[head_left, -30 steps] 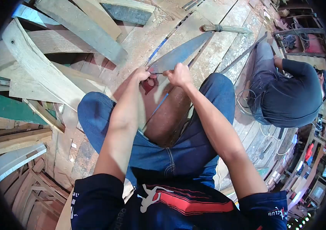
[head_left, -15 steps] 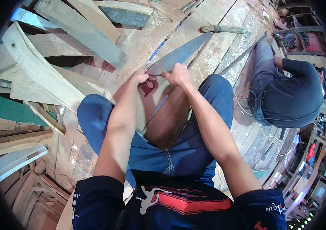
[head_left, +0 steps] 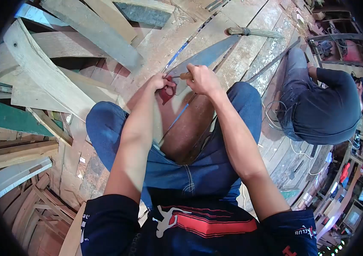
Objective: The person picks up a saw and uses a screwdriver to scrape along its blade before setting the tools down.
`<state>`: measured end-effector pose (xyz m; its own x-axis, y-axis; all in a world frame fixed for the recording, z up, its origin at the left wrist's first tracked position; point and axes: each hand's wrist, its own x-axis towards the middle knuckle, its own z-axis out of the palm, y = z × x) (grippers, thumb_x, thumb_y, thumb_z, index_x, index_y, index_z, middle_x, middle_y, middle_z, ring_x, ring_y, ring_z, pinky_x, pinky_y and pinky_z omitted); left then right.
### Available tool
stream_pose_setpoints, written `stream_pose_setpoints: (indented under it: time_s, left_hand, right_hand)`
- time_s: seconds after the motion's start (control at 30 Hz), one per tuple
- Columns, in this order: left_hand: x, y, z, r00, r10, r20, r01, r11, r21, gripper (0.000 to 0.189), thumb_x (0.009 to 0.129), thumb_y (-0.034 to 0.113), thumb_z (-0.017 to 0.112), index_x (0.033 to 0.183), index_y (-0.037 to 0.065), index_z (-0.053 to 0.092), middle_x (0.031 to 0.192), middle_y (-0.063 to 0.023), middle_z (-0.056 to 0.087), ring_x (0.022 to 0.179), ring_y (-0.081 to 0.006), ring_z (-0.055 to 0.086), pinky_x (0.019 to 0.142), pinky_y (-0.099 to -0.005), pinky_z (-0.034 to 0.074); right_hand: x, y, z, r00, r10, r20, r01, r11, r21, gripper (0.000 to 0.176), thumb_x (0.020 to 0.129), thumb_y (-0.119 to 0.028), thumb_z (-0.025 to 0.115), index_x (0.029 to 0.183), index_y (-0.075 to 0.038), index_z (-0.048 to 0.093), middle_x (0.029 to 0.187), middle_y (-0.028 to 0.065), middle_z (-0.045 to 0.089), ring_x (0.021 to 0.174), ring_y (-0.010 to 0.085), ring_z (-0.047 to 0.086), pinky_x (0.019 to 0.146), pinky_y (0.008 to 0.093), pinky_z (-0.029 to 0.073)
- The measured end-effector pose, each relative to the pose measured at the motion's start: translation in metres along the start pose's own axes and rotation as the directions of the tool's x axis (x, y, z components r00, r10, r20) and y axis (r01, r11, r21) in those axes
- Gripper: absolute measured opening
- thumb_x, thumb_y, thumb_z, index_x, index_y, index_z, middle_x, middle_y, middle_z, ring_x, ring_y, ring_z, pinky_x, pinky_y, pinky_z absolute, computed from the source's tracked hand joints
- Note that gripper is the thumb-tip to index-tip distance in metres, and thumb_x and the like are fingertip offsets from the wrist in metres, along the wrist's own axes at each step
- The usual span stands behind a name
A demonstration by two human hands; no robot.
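A handsaw with a broad grey blade [head_left: 205, 54] and a dark red handle [head_left: 165, 96] lies in front of me, its narrow end pointing away to the right. My right hand [head_left: 204, 80] is wrapped around the light wooden handle [head_left: 185, 76] of a thin file. The file's dark shaft runs left across the saw, near its red handle. My left hand [head_left: 160, 82] is closed at the shaft's far end, against the saw handle; its fingers partly hide the contact. Between my legs is a brown rounded wooden piece [head_left: 188, 128] under the saw's near end.
A straw brush [head_left: 254, 32] lies beyond the saw tip. Planks and curved timbers [head_left: 47, 70] crowd the left. At right, another person [head_left: 318, 98] sits bent over near a long bar [head_left: 275, 59] and a pale cable [head_left: 303, 152] on the plank floor.
My right hand has shifted slightly up and right with the file, showing more of its wooden handle. My left hand stays by the saw handle.
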<state>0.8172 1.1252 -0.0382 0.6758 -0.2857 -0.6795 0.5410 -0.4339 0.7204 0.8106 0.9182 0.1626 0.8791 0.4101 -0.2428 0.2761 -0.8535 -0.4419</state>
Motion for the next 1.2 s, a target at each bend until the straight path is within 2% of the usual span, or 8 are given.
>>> stream_pose_setpoints:
  time_s: [0.17,0.37,0.47,0.57,0.77,1.07,1.2]
  left_hand:
    - [0.013,-0.015,0.002,0.997,0.079,0.013,-0.076,0.99,-0.12,0.038,0.07,0.006,0.083,0.106,0.006,0.069,0.081,0.0014,0.065,0.064,-0.01,0.055,0.057,-0.027,0.046]
    - [0.014,-0.016,0.002,0.999,0.042,0.029,-0.033,0.965,-0.26,0.061,0.067,0.0,0.083,0.123,0.002,0.058,0.1,-0.0047,0.064,0.066,-0.0117,0.056,0.057,-0.0272,0.046]
    - [0.005,-0.01,0.004,0.996,0.086,-0.018,-0.087,0.969,-0.23,0.067,0.066,-0.001,0.083,0.126,0.0,0.054,0.103,-0.0062,0.063,0.07,-0.0129,0.057,0.057,-0.0278,0.047]
    - [0.009,-0.01,0.0,0.997,0.066,0.037,-0.058,0.981,-0.184,0.063,0.066,-0.002,0.082,0.124,0.002,0.057,0.101,-0.0046,0.063,0.074,-0.0135,0.058,0.058,-0.0281,0.048]
    - [0.021,-0.023,0.003,0.997,0.075,0.012,-0.07,0.974,-0.216,0.055,0.066,-0.001,0.083,0.117,0.006,0.062,0.1,-0.0022,0.063,0.075,-0.013,0.057,0.057,-0.0283,0.047]
    - [0.016,-0.017,0.003,0.998,0.057,-0.004,-0.057,0.981,-0.186,0.051,0.065,0.003,0.085,0.112,0.005,0.063,0.089,-0.0003,0.064,0.066,-0.0104,0.056,0.056,-0.0265,0.046]
    - [0.013,-0.013,0.002,0.999,0.045,-0.002,-0.044,0.986,-0.161,0.051,0.066,0.005,0.085,0.111,0.005,0.063,0.09,-0.0013,0.065,0.066,-0.0105,0.056,0.057,-0.0265,0.046]
  right_hand:
    - [0.0,-0.003,0.002,0.995,0.097,0.032,-0.094,0.992,-0.078,0.032,0.079,-0.026,0.064,0.098,-0.001,0.062,0.085,0.0258,0.067,0.084,0.0431,0.066,0.078,0.0504,0.054]
    - [0.002,-0.004,0.005,0.994,0.107,0.027,-0.105,0.991,-0.081,0.034,0.079,-0.028,0.063,0.097,0.0,0.061,0.086,0.0269,0.067,0.085,0.0433,0.067,0.078,0.0509,0.054]
    - [0.002,-0.006,0.007,0.995,0.093,0.02,-0.091,0.993,-0.073,0.035,0.081,-0.03,0.062,0.096,0.001,0.063,0.085,0.0278,0.067,0.085,0.0434,0.067,0.078,0.0501,0.054]
    - [0.002,-0.007,0.007,0.989,0.144,0.017,-0.143,0.988,-0.051,0.036,0.082,-0.032,0.062,0.091,0.002,0.066,0.085,0.0282,0.067,0.084,0.0435,0.067,0.079,0.049,0.054]
    - [0.001,-0.012,0.002,0.977,0.213,0.023,-0.212,0.976,-0.047,0.039,0.082,-0.036,0.063,0.084,0.002,0.071,0.085,0.0288,0.067,0.085,0.0423,0.067,0.08,0.0481,0.054]
    - [0.004,-0.011,0.004,0.967,0.254,0.021,-0.252,0.964,-0.081,0.042,0.082,-0.038,0.064,0.086,0.003,0.071,0.086,0.0285,0.067,0.086,0.0412,0.068,0.08,0.0482,0.054]
    - [0.009,-0.004,0.009,0.959,0.268,0.092,-0.263,0.963,-0.065,0.044,0.082,-0.039,0.064,0.091,0.003,0.07,0.09,0.0282,0.067,0.089,0.0407,0.067,0.081,0.0479,0.054]
